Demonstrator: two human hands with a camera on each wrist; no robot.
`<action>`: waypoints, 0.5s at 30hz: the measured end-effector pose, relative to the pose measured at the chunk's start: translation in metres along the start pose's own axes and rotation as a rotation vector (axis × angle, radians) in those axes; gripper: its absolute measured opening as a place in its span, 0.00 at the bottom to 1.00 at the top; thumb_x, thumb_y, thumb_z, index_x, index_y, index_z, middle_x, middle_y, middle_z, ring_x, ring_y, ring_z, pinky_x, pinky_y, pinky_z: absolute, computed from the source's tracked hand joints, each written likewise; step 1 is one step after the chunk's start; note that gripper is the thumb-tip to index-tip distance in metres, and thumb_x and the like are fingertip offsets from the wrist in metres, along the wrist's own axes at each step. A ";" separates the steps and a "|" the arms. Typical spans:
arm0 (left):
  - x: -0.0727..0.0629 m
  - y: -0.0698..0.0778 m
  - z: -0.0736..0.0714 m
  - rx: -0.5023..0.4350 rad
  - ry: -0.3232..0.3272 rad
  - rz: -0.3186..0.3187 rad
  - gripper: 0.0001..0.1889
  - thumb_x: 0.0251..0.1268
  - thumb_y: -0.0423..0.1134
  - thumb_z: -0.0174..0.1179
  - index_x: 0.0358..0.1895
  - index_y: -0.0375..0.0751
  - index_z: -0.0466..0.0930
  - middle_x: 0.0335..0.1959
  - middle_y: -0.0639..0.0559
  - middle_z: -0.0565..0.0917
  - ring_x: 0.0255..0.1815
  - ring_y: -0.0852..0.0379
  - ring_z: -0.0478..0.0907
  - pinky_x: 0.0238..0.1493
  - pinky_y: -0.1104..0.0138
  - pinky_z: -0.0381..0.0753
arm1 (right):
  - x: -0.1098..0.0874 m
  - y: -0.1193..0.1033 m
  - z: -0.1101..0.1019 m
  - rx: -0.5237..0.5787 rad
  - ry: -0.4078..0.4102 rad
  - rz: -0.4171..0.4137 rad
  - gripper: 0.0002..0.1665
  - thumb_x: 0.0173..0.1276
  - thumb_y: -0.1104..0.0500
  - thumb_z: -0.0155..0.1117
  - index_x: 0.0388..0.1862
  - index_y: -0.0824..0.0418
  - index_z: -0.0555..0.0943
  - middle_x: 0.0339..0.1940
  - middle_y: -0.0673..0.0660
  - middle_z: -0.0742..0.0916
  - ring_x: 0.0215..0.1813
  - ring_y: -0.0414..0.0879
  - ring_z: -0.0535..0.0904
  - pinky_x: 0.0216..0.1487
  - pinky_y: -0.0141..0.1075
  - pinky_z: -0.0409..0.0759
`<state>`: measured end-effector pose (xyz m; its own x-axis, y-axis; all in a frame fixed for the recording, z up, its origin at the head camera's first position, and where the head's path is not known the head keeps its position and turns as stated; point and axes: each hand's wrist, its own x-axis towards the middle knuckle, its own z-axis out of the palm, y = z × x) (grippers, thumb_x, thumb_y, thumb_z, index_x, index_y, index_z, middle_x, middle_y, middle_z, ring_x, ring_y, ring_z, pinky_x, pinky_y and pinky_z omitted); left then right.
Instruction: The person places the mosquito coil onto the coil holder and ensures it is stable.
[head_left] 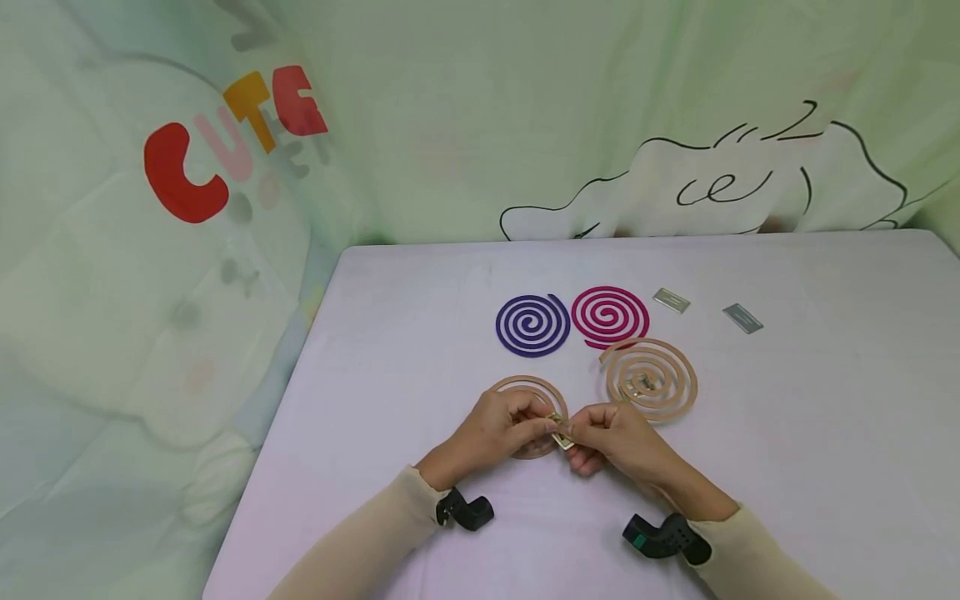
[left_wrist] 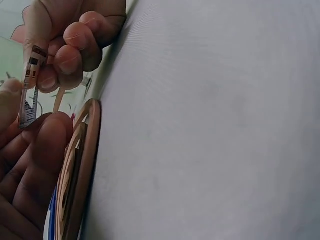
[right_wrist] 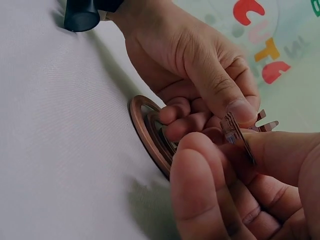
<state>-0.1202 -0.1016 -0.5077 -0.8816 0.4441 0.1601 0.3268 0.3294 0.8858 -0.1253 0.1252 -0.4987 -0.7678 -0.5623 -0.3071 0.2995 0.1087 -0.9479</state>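
Note:
Between both hands is a small metal coil stand (head_left: 562,440) with cut-out strips, some bent up in the right wrist view. My left hand (head_left: 498,429) pinches one end of it with thumb and fingers. The other end is pinched by my right hand (head_left: 618,437). Directly beneath the left hand lies a tan mosquito coil (head_left: 536,455), partly covered by that hand. Just beyond the right hand, a second tan mosquito coil (head_left: 692,383) has another metal stand (head_left: 637,386) at its middle.
Farther back lie a purple mosquito coil (head_left: 532,326) and a magenta one (head_left: 610,317), the magenta overlapped by the right tan coil. Two flat metal stands (head_left: 671,301) are at the back right. A printed curtain (head_left: 450,125) hangs behind the table (head_left: 390,333).

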 end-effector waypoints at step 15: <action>-0.001 -0.005 0.006 0.021 0.040 0.048 0.06 0.75 0.32 0.62 0.42 0.32 0.86 0.25 0.47 0.87 0.25 0.74 0.78 0.28 0.75 0.82 | 0.000 -0.001 0.002 -0.002 0.043 0.014 0.13 0.77 0.63 0.61 0.41 0.75 0.82 0.28 0.55 0.87 0.29 0.40 0.85 0.33 0.35 0.88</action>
<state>-0.1191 -0.0986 -0.5152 -0.8773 0.4265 0.2202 0.3761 0.3257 0.8675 -0.1246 0.1235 -0.4974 -0.7870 -0.5251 -0.3240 0.3097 0.1180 -0.9435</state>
